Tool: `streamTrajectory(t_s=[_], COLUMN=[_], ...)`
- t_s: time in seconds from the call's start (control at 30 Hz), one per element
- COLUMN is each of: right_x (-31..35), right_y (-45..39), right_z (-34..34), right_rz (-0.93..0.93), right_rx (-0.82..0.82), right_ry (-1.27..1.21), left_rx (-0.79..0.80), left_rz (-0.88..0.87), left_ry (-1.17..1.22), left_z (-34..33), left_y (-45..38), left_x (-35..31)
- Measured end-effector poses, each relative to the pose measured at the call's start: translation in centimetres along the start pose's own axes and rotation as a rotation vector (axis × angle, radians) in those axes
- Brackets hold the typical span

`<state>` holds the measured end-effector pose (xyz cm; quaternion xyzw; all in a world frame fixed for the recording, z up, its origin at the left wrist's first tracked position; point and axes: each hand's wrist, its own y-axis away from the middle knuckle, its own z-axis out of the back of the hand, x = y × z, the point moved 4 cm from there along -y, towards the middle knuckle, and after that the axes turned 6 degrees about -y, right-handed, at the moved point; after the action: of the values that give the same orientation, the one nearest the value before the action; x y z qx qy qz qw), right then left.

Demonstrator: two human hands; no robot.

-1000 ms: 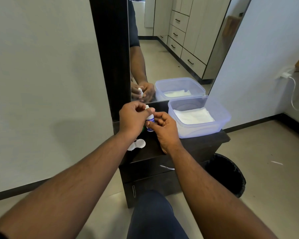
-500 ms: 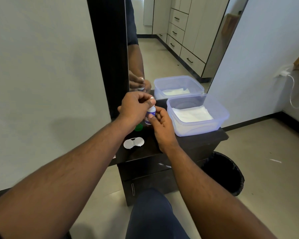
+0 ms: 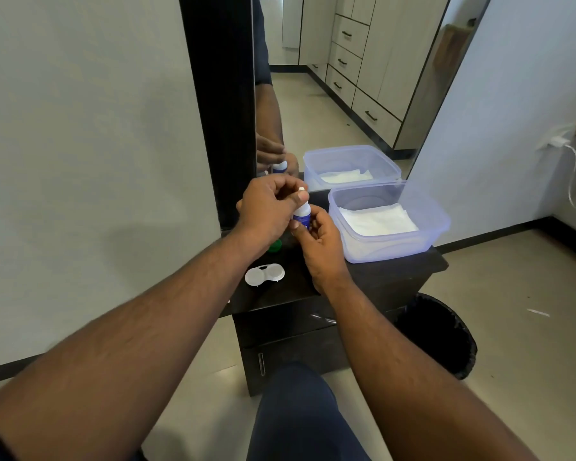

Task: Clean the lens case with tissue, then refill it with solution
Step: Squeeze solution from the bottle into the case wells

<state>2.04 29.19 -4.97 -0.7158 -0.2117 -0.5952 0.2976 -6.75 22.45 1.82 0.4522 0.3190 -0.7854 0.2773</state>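
A small white solution bottle [image 3: 302, 215] with a blue label is held upright above the dark cabinet top [image 3: 373, 277]. My right hand [image 3: 316, 244] grips its lower body. My left hand [image 3: 268, 209] pinches the white cap [image 3: 301, 189] at the bottle's top. The white lens case [image 3: 264, 274], open with both wells showing, lies on the cabinet top below my left wrist. A green lid [image 3: 275, 245] lies just behind it, partly hidden by my left hand.
A clear plastic box [image 3: 439, 224] with white tissues [image 3: 378, 218] stands on the cabinet's right. A mirror [image 3: 330, 78] rises behind. A black bin [image 3: 443, 334] sits on the floor at the right. My knee [image 3: 296, 410] is in front of the cabinet.
Both hands have lifted the bottle slightly, away from the case. The lens case, earlier partly covered by my left wrist, is now fully in view.
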Motion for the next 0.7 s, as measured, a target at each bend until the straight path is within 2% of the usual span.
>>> streamTrajectory(t_s=[0.13, 0.37, 0.47, 0.57, 0.67, 0.7], right_x=[0.3, 0.1, 0.2, 0.2, 0.5, 0.5], right_y=[0.1, 0.0, 0.0, 0.2, 0.5, 0.4], right_z=[0.1, 0.1, 0.1, 0.1, -0.3, -0.3], right_rz=[0.016, 0.011, 0.028, 0.021, 0.028, 0.031], right_rx=[-0.027, -0.003, 0.008, 0.018, 0.052, 0.058], right_ry=[0.031, 0.154, 0.131, 0.089, 0.065, 0.068], left_rx=[-0.067, -0.191, -0.097, 0.093, 0.274, 0.289], left_rz=[-0.034, 0.020, -0.058, -0.167, -0.137, -0.130], left_ry=[-0.080, -0.203, -0.220, -0.250, -0.205, -0.195], left_z=[-0.1, -0.4, -0.7, -0.3, 0.3, 0.5], left_y=[0.2, 0.5, 0.5, -0.2, -1.2, -1.3], left_x=[0.5, 1.9, 1.7, 1.1, 1.3, 1.5])
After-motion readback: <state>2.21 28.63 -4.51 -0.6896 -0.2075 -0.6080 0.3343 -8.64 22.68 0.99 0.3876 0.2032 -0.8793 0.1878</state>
